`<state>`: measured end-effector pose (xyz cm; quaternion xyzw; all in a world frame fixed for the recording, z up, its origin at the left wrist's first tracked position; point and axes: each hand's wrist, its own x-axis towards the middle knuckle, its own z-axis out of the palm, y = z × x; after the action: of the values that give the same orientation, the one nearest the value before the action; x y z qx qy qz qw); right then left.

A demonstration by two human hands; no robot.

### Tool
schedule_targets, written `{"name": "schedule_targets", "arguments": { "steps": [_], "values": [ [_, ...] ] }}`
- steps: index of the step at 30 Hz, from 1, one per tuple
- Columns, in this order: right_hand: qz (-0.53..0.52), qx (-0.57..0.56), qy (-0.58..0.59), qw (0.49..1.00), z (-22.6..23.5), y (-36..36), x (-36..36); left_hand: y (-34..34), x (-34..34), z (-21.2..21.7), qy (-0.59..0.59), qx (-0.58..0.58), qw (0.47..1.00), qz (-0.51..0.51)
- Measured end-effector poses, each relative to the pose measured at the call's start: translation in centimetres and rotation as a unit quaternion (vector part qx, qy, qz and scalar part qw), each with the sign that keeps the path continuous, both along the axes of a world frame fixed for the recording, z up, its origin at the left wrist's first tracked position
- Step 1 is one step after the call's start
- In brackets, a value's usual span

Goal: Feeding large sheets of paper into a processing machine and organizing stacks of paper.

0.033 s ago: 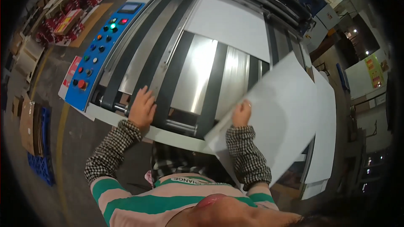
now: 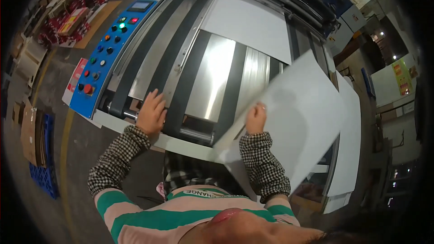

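1. Head view: a large white sheet (image 2: 303,122) is lying tilted over the right side of the feed table (image 2: 212,77); it looks light and bendy, so best gripped along an edge.
2. The right hand (image 2: 256,118) is pinching the sheet's near-left edge; the left hand (image 2: 152,114) is resting spread, holding nothing, on the table's front.
3. A second white sheet (image 2: 248,22) is lying further up; the blue control panel (image 2: 108,49) is bordering the left, with open room between.
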<state>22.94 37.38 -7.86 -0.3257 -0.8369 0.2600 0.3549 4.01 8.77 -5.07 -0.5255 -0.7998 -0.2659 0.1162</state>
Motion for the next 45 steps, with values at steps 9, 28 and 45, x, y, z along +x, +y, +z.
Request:
{"name": "schedule_targets", "arguments": {
  "steps": [9,28,45],
  "values": [
    [-0.173,-0.043,-0.370,0.912,-1.4,-0.6,2.6,4.2,-0.8,-2.6,-0.072,0.018,0.969,-0.237],
    [-0.005,0.016,-0.348,0.937,-2.8,4.0,-3.1,1.3,-0.6,0.2,-0.103,0.013,0.993,-0.051],
    [-0.003,0.024,-0.368,0.929,-1.6,11.3,-13.6,3.1,-1.2,0.5,-0.127,-0.008,0.992,0.017]
  ]
}}
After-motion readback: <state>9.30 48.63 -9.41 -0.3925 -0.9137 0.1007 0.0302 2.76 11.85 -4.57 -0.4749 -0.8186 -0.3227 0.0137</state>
